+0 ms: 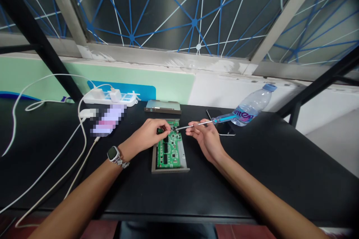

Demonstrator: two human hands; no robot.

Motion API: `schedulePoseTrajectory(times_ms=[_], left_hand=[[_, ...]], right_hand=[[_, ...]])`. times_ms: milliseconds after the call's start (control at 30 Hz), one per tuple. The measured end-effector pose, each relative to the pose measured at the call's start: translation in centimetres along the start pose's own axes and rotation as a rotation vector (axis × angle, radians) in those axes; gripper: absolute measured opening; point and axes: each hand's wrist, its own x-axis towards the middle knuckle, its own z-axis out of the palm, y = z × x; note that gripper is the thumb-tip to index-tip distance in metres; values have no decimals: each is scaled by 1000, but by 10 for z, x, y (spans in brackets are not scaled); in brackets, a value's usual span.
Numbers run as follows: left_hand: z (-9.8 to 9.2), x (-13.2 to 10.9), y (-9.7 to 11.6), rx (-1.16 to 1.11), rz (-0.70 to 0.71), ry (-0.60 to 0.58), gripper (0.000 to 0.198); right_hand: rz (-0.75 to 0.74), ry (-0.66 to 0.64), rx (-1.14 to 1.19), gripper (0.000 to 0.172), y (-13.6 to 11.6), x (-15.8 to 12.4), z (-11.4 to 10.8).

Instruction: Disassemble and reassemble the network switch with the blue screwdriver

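One s/driver (223,118), gripped in R hand (209,139); L hand (152,131) over PCB (174,154), grip unclear.

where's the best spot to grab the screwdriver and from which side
Probably the blue handle, from the near right side: it looks thicker than the slim metal shaft and points away from the circuit board. The right hand's fingers are at the shaft, leaving the handle exposed; the bottle appears close behind its far end.

The one view looks from the wearer's head, forward and down across the black tabletop (280,164). Its near edge (168,215) lies close below; windows (174,3) stand beyond.
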Motion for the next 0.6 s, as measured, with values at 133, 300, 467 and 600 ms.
schedulePoseTrajectory(times_ms=[133,300,467,600], left_hand=[[0,0,0,-13,17,-3,14],[0,-2,2,3,36,8,14],[1,-2,0,27,46,40,16],[3,-1,-5,13,47,94,13]], right_hand=[[6,-15,-18,40,-1,1,-1],[18,-24,-66,40,-2,-1,-1],[19,-10,-88,38,2,-2,-3],[12,-16,-71,34,3,0,-4]])
